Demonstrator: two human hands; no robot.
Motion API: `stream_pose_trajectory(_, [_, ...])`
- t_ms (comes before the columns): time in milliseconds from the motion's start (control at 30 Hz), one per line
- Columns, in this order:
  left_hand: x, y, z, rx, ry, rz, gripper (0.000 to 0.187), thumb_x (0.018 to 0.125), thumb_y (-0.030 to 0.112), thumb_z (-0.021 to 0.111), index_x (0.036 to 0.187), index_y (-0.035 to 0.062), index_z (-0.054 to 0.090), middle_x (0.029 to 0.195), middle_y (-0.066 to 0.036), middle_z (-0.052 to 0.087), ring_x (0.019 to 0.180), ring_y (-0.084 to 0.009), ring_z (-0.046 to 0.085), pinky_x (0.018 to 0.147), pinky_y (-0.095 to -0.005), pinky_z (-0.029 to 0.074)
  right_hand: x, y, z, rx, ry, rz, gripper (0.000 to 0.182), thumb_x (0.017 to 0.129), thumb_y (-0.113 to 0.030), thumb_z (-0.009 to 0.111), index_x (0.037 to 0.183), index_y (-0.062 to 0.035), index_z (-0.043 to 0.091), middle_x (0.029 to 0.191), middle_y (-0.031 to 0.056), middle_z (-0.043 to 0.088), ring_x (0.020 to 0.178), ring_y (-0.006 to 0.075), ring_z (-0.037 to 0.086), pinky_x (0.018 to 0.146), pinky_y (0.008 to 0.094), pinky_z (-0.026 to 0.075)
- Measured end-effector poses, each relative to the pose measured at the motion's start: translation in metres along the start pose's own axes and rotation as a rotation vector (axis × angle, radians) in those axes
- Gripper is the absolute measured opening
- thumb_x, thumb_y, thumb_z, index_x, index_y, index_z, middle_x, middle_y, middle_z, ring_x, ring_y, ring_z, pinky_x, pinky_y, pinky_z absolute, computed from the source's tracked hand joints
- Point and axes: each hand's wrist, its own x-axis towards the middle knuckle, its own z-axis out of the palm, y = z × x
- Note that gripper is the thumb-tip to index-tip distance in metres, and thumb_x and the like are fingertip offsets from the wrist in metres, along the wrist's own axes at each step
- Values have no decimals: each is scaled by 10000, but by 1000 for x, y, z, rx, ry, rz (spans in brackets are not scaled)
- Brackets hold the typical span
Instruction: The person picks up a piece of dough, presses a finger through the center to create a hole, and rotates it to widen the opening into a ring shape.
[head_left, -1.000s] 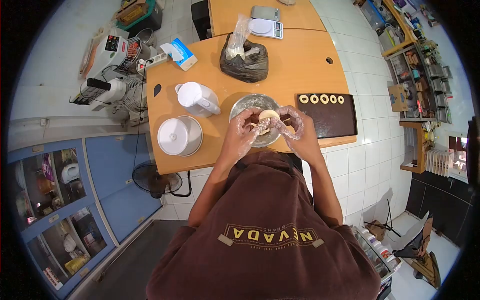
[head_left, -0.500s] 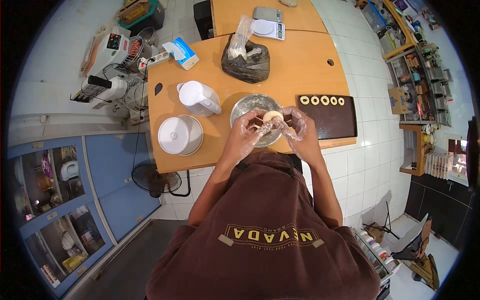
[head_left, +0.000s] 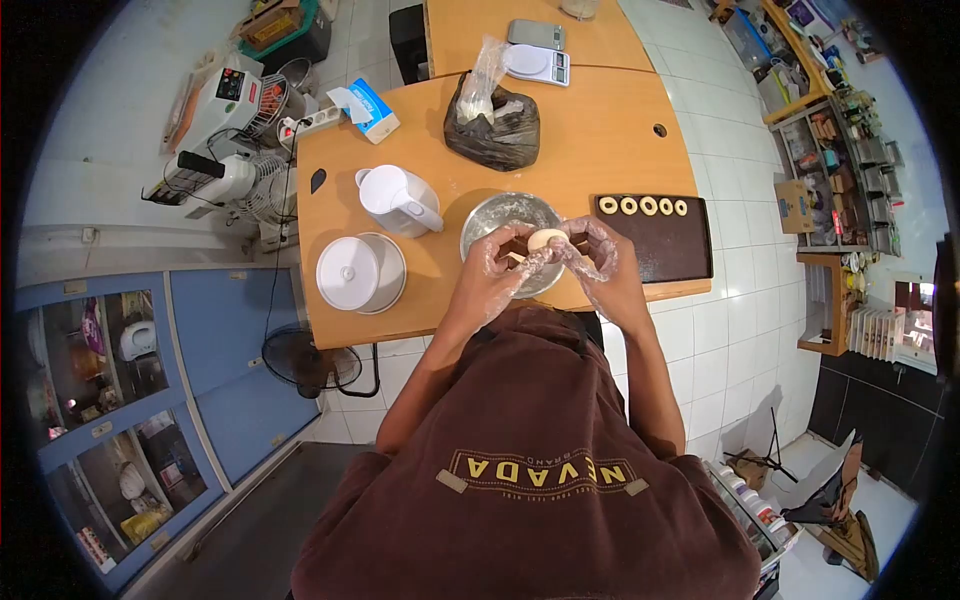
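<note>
A pale piece of dough (head_left: 545, 239) is pinched between my two flour-dusted hands, above a metal bowl (head_left: 484, 214). My left hand (head_left: 494, 262) grips its left side with bent fingers. On the right side, my right hand (head_left: 604, 262) has its fingertips closed on the same piece. Flour coats the inside of the bowl, and my hands hide part of its near side. To the right lies a dark baking tray (head_left: 665, 250) with a row of several dough rings (head_left: 648, 206) along its far edge.
A white pitcher (head_left: 392, 200) and a round white container (head_left: 349, 272) stand left on the wooden table (head_left: 590, 120). Beyond the bowl are a black plastic bag (head_left: 500, 145) and a white scale (head_left: 545, 64). A tissue box (head_left: 372, 113) sits at the far left.
The dough piece has tilted slightly between my fingers, and its far edge is lower in view. Both hands stay over the bowl with only small finger shifts.
</note>
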Motion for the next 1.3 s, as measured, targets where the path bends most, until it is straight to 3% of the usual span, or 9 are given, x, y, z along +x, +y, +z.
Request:
stream_pose_trajectory(200, [-3, 16, 6, -47, 59, -38, 291, 928, 22, 733, 1200, -36, 644, 1096, -50, 668, 1013, -100, 619, 893, -263, 514, 2, -6, -1, -24, -4, -67, 201, 946, -97, 745, 1086, 30, 675, 926, 80, 709, 858, 110, 663, 768, 289, 536])
stream_pose_trajectory(300, [0, 14, 5, -48, 75, -52, 285, 932, 30, 732, 1197, -35, 647, 1097, -54, 675, 999, -107, 629, 881, -272, 521, 1, -4, -1, -78, -57, 5, 163, 975, -70, 716, 1099, 25, 670, 1009, 47, 682, 950, 111, 629, 879, 298, 520])
stream_pose_trajectory(567, [-2, 7, -3, 239, -7, 84, 293, 931, 48, 741, 1194, -41, 646, 1068, -58, 676, 966, -115, 632, 832, -279, 529, 3, -4, -2, -81, -16, -49, 210, 913, -66, 756, 1070, 38, 662, 950, 96, 708, 860, 129, 667, 792, 308, 543])
stream_pose_trajectory(767, [-3, 8, -2, 27, 25, 82, 237, 935, 57, 747, 1140, -27, 663, 1032, -38, 660, 941, -94, 614, 826, -261, 519, 2, -4, 0, -116, -28, -62, 206, 924, -81, 751, 1067, 39, 664, 951, 99, 708, 857, 135, 673, 791, 309, 545])
stream_pose_trajectory(867, [-6, 28, 4, 26, 64, -66, 252, 936, 49, 743, 1155, -35, 651, 1041, -47, 656, 951, -91, 611, 835, -257, 519, 3, -6, -2, -126, -26, -62, 210, 927, -91, 754, 1069, 36, 666, 950, 99, 710, 860, 134, 673, 789, 307, 543])
stream_pose_trajectory(1067, [-1, 9, 3, -57, 76, 61, 238, 945, 48, 731, 1155, -28, 648, 1040, -41, 670, 951, -89, 618, 838, -254, 521, 0, -11, 4, -71, -78, 39, 158, 975, -63, 713, 1091, 31, 659, 1010, 63, 672, 937, 105, 626, 848, 301, 530])
stream_pose_trajectory(1200, [1, 4, 3, -19, 67, 77, 237, 949, 66, 726, 1153, -27, 651, 1027, -44, 677, 950, -92, 623, 824, -259, 521, 3, -12, -2, -188, -102, -35, 155, 973, -63, 717, 1087, 25, 660, 1004, 54, 668, 934, 102, 627, 845, 301, 529])
stream_pose_trajectory(1300, [1, 5, 1, 140, 29, 68, 238, 950, 81, 725, 1145, -31, 647, 1021, -53, 677, 953, -94, 623, 816, -259, 517, 7, -5, -2, -111, -17, -83, 183, 915, -59, 749, 1056, 23, 666, 947, 83, 700, 840, 122, 647, 775, 297, 528])
